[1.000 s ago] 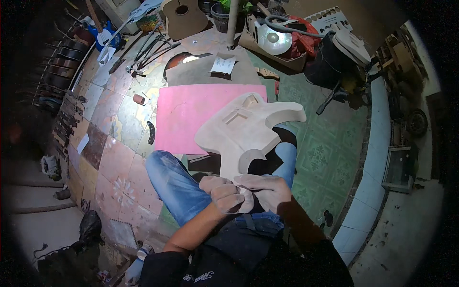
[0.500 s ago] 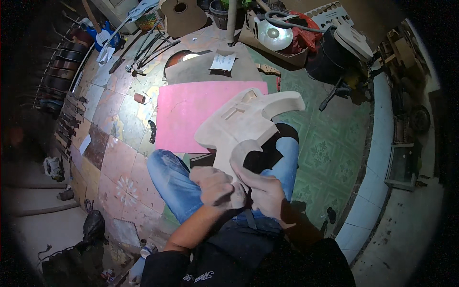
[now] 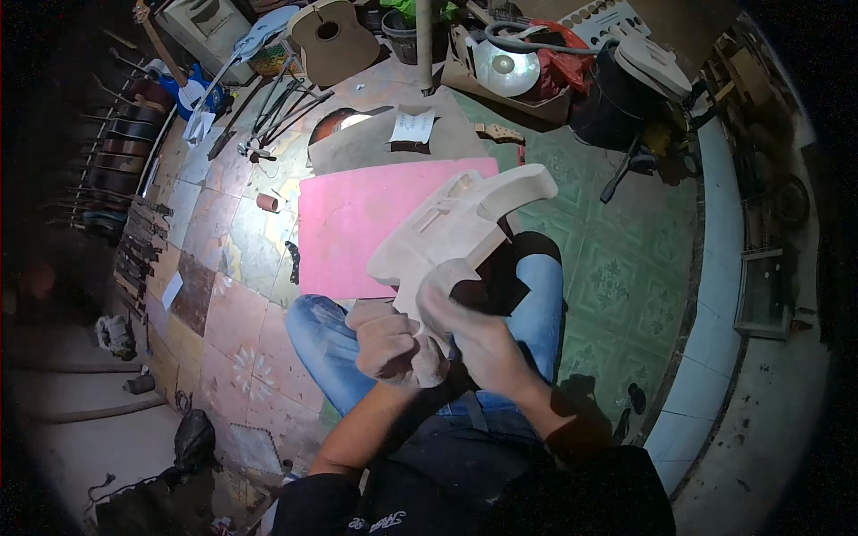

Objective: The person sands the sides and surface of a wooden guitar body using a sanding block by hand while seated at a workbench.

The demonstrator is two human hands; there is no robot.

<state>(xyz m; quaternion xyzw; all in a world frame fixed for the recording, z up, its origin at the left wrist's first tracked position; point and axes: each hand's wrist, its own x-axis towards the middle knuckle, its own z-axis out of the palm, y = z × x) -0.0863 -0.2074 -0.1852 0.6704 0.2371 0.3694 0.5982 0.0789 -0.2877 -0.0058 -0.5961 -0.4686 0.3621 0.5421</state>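
A bare, pale unfinished electric guitar body [image 3: 442, 232] lies tilted over my lap, its routed cavities facing up and one long horn pointing far right. My left hand [image 3: 393, 347] is closed in a fist round its near end. Against the curved edge of the near horn presses my right hand [image 3: 483, 339], fingers together and partly smeared by motion. Whatever lies under those fingers is hidden. Pale dust coats both hands. Under the body's far side, a pink sheet [image 3: 335, 232] covers the floor in front of my knees.
A sunburst guitar body [image 3: 329, 123] lies partly under a grey sheet [image 3: 362, 147] beyond the pink one. An acoustic guitar body [image 3: 335, 45] leans at the back. A black bucket [image 3: 608, 107] stands far right. Guitars on a rack [image 3: 125, 147] and several dark parts [image 3: 138, 246] line the left.
My right hand has slid up and left along the horn's edge. My left hand stays closed on the body's near end. The whole view has shifted slightly.
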